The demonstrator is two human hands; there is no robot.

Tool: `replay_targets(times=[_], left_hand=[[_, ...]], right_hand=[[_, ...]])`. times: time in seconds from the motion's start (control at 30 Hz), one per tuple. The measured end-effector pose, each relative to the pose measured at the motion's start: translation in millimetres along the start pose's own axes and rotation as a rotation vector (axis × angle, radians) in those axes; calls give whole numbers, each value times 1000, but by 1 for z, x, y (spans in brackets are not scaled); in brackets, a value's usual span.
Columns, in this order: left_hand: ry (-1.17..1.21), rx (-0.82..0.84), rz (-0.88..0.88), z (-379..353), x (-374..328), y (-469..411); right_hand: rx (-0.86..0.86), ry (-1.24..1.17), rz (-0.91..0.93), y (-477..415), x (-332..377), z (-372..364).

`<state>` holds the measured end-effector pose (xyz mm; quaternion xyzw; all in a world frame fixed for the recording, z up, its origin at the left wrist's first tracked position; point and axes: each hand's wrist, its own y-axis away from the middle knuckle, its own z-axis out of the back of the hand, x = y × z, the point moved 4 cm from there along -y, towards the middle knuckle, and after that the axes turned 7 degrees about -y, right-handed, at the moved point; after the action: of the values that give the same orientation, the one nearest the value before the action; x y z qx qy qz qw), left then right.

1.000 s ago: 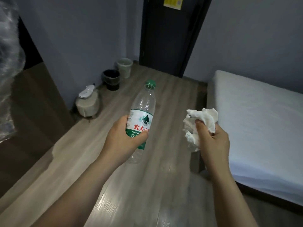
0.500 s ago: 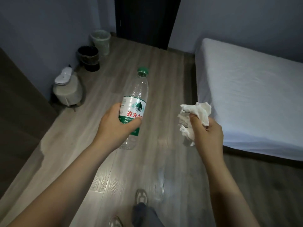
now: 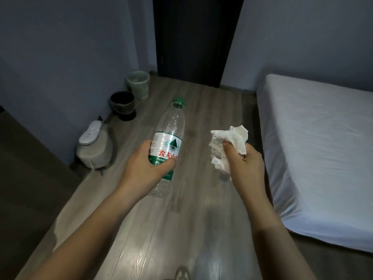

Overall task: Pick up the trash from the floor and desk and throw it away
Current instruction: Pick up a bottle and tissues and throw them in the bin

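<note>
My left hand grips an empty clear plastic bottle with a green cap and a green and white label, held out over the floor with the cap pointing away. My right hand holds a crumpled white tissue, which bulges out above and to the left of the fingers. Ahead on the left, by the wall, stand a black bin and behind it a pale green basket bin.
A bed with a white sheet fills the right side. A round pale appliance with a white top sits by the left wall. A dark door is straight ahead. A brown cabinet side stands at left. Wood floor runs between.
The view has shifted forward along the floor, so the bins and the door stand closer. Both hands keep their hold on the bottle and the tissue.
</note>
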<state>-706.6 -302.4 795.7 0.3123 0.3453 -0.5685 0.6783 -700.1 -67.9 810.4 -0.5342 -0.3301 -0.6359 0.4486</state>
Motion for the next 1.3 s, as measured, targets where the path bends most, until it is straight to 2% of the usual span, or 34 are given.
replay_targets(times=[0.33, 0.63, 0.9, 1.3], left_hand=[[45, -96, 49, 29, 12, -164], [91, -73, 66, 99, 44, -338], [140, -56, 136, 116, 75, -455], [22, -205, 177, 143, 74, -693]], right_hand=[[143, -8, 28, -134, 25, -123], [135, 43, 24, -242, 58, -270], [178, 57, 29, -336, 72, -363], [364, 33, 19, -560, 81, -510]])
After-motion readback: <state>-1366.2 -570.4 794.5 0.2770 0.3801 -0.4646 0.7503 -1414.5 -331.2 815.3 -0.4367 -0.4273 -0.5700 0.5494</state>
